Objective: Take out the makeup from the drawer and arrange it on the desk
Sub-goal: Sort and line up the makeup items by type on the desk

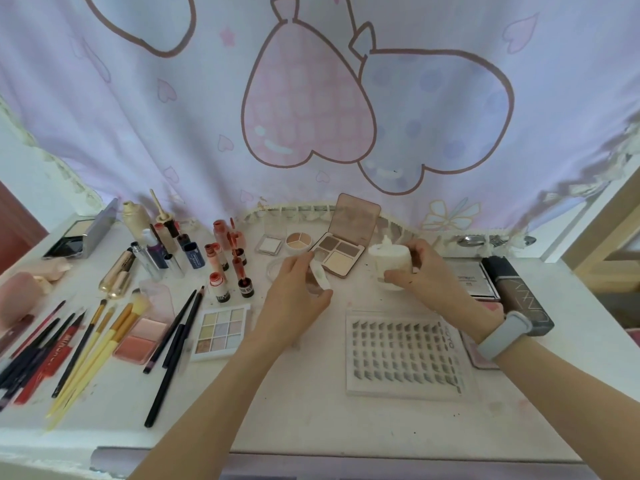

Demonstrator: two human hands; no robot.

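Note:
My left hand (294,292) pinches a small clear, flat case (319,277) just above the white desk (311,410), in front of an open brown eyeshadow palette (341,252). My right hand (420,271), with a grey wristband, grips a white jar (388,261) with a pointed top, held slightly above the desk to the right of that palette. A clear tray of false lashes (403,355) lies below my right hand. A pastel nine-pan palette (220,330) and a pink blush compact (143,336) lie to the left. The drawer is not in view.
Brushes and pencils (86,344) fan out at the left edge. Lip tints and small bottles (225,261) stand at the back left. A dark foundation bottle (517,296) and a silver compact (474,280) lie at the right. A printed curtain (311,98) hangs behind.

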